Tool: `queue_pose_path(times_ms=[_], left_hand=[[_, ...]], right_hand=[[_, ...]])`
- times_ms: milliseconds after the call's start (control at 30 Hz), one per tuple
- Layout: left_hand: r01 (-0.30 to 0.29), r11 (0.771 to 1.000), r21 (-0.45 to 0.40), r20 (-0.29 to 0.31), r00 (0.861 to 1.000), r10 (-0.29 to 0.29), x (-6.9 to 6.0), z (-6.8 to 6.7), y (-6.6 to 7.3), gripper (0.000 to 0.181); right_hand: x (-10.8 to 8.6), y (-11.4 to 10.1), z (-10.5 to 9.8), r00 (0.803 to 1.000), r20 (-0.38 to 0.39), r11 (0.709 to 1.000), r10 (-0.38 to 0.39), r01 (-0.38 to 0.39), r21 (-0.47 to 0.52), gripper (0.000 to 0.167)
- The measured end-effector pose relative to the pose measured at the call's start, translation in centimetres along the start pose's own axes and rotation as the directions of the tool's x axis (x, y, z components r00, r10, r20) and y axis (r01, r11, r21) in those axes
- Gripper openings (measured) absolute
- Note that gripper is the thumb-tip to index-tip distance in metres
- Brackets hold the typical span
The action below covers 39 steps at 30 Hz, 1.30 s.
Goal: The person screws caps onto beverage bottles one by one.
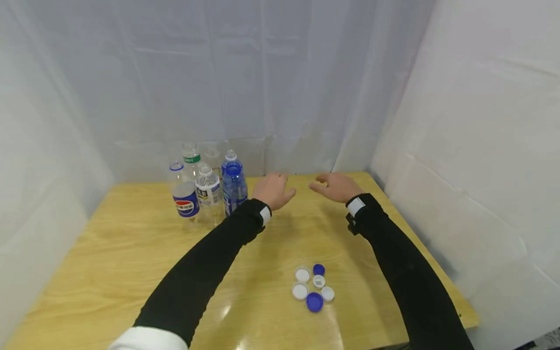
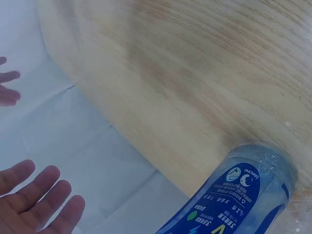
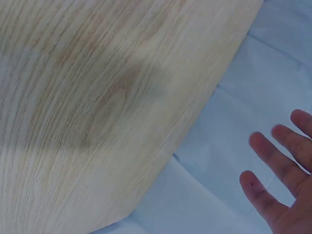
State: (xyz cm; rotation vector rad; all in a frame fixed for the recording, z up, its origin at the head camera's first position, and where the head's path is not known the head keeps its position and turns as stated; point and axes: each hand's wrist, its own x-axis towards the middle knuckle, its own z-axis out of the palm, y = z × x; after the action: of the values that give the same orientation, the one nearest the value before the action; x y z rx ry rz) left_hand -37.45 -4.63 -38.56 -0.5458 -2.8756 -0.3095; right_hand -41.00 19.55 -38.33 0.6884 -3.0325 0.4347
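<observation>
Both hands are held out over the far part of a wooden table, apart from each other and holding nothing. The left hand (image 1: 273, 190) is just right of a group of uncapped plastic bottles; nearest to it is a blue-tinted bottle (image 1: 235, 183), whose blue label (image 2: 229, 195) shows in the left wrist view. The right hand (image 1: 337, 187) hovers near the back right corner, its fingers (image 3: 278, 156) spread in the right wrist view. Closer to the person lie several loose bottle caps, among them a large blue cap (image 1: 314, 302) and a white cap (image 1: 300, 291).
A bottle with a Pepsi label (image 1: 185, 204) stands at the group's left, beside clear bottles such as one with a white label (image 1: 209, 192). White sheeting (image 1: 280, 87) hangs behind and at both sides of the table (image 1: 131, 253).
</observation>
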Motion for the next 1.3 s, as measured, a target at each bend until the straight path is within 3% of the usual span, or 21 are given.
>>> queue_pose_path(times_ms=[233,400,667,1000,1300], left_hand=[[-0.065,0.998,0.013,-0.104,0.992,0.066,-1.6,-0.3,0.3,0.032],[-0.132,0.991,0.018,-0.194,0.972,0.133,-3.5,-0.6,0.9,0.022],[-0.22,0.975,0.006,-0.255,0.943,0.214,-7.1,-0.5,2.0,0.018],[-0.28,0.96,-0.019,-0.32,0.911,0.259,-10.9,0.2,3.4,0.015],[-0.279,0.955,-0.095,-0.375,0.899,0.226,-15.1,-0.5,3.8,0.012]], right_hand=[[-0.9,-0.7,0.5,0.991,-0.033,0.992,-0.13,0.13,0.004,0.05],[-2.1,-0.7,1.4,0.977,-0.058,0.979,-0.206,0.206,-0.011,0.037],[-5.8,-1.4,2.5,0.964,-0.05,0.964,-0.26,0.262,0.038,0.029],[-9.8,-2.3,3.5,0.958,-0.04,0.955,-0.284,0.287,0.075,0.026],[-13.5,-2.8,3.8,0.951,-0.057,0.948,-0.305,0.309,0.083,0.024]])
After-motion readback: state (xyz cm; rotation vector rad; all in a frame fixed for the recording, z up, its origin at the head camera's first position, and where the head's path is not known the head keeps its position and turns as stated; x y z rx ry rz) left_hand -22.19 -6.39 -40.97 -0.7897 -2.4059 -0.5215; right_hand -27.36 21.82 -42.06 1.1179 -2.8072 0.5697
